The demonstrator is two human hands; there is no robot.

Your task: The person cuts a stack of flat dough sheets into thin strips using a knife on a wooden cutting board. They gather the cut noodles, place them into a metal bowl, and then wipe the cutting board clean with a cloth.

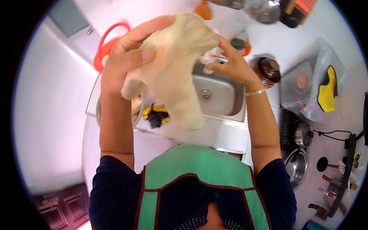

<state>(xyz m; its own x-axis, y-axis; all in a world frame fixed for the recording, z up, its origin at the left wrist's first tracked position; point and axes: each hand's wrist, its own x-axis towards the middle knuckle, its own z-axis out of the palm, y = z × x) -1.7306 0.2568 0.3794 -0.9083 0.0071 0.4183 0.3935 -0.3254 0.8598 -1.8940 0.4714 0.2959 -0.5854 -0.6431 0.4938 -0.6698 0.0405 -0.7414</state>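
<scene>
Above the counter I hold up a large, soft, pale cream floppy piece (pixel 172 69); whether it is dough or raw meat I cannot tell. My left hand (pixel 124 57) grips its upper left side, with the thumb pressed on the front and the fingers along the top edge. At its upper right edge, my right hand (pixel 237 67) has its fingertips partly hidden behind it. Two lobes hang down, a short one by my left wrist and a long one toward the apron. Behind it lies a stainless steel sink (pixel 222 94), partly covered from view.
A metal bowl (pixel 99 111) sits behind my left forearm, beside a yellow and black bundle (pixel 156 115). A red-handled basket (pixel 97 57) stands far left. To the right are a brown jar (pixel 268 71), a plastic bag (pixel 306 92), a pot (pixel 303 134) and a knife rack (pixel 347 165).
</scene>
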